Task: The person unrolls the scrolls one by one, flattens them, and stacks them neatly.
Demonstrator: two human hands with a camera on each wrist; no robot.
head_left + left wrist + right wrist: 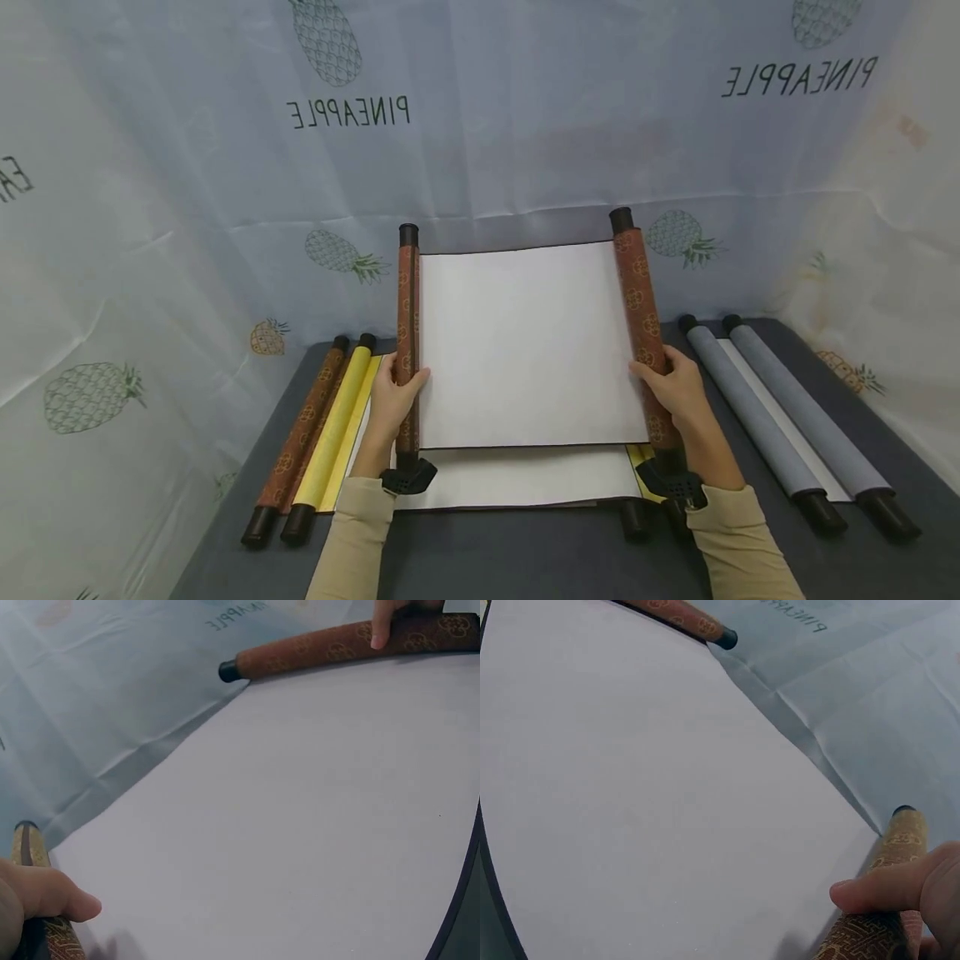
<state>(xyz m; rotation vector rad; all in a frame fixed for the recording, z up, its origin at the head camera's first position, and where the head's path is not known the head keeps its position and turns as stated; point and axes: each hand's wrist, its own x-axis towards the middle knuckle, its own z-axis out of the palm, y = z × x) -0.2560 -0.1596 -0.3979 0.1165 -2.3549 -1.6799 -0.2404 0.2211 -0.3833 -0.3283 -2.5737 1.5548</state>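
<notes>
Between my two hands a scroll with reddish-brown patterned backing is stretched partly unrolled, its blank white sheet (528,350) facing me. My left hand (393,392) grips the thinner left roll (408,333), thumb in front. On the other side my right hand (675,387) holds the thicker right roll (639,308), its thumb lying across the front. Black knobs cap the rolls. In the left wrist view the left thumb (60,894) rests over its roll; the right wrist view shows the right thumb (877,889) on the other. The scroll is held up above the table.
Beneath it lies a partly unrolled yellow scroll (333,425), partly hidden. A rolled brown scroll (303,429) lies at its left. On the right a grey-blue scroll (753,408) lies slightly open on the dark table (525,554). A pineapple-print curtain (525,125) hangs behind.
</notes>
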